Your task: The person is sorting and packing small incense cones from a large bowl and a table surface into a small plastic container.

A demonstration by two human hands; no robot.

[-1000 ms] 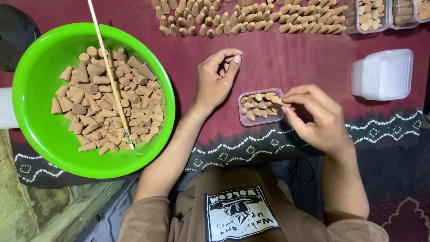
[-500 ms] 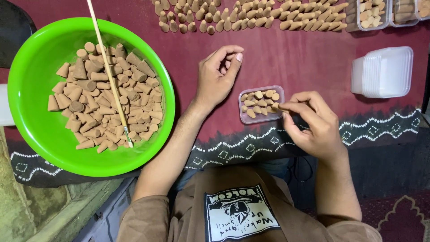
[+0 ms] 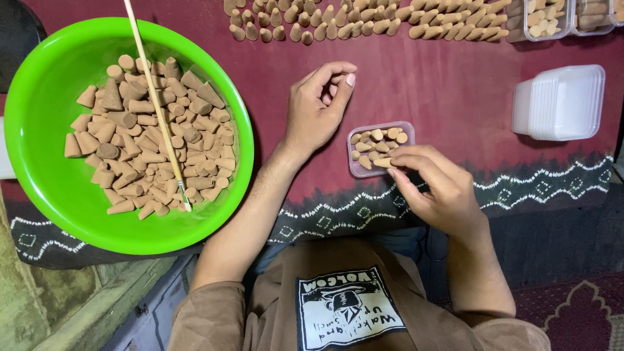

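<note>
A tan clay cone [image 3: 383,162] is pinched by the right hand [image 3: 434,188] at the small clear plastic box [image 3: 381,148], while just left of it the left hand [image 3: 317,107] is held loosely curled and empty.

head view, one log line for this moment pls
right hand: setting cone into small clear tray | left hand: empty, resting on red cloth | green bowl: cones, thin stick

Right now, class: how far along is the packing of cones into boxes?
Done: filled boxes at top right. In hand: the right hand sets a cone into a partly filled box; the left hand hovers. Left: a green bowl heaped with cones, rows on the cloth, empty boxes.
</note>
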